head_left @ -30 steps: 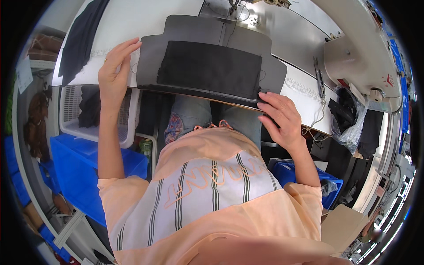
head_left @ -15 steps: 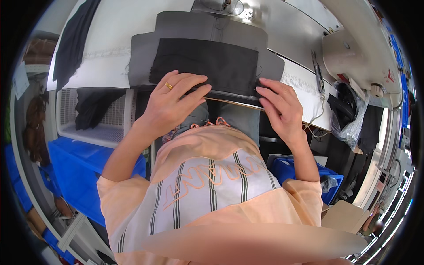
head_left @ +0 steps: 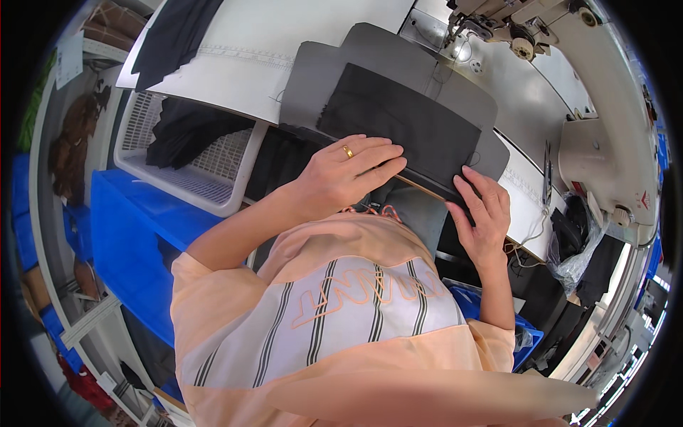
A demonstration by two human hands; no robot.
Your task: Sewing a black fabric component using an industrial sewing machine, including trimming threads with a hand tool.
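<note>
A piece of black fabric [head_left: 402,107] lies flat on a larger dark grey sheet with stepped, rounded corners [head_left: 366,44], at the near edge of the sewing table. My left hand [head_left: 356,171], a ring on one finger, rests with outstretched fingers along the fabric's near edge; its thumb is hidden. At the near right corner, my right hand [head_left: 484,210] touches the edge with its fingers apart. The thumb sits lower, against the near rim. A loose thread curls beside the right fingertips.
A sewing machine [head_left: 597,149] stands at the right, with scissors [head_left: 547,174] and a plastic bag [head_left: 580,249] beside it. More black cloth [head_left: 174,43] lies on the table's left. Below are a white basket [head_left: 238,178] and a blue bin [head_left: 135,235].
The view has turned, so the table and fabric appear tilted and further right, and more of the sewing machine shows. Both hands stay at the fabric's near edge.
</note>
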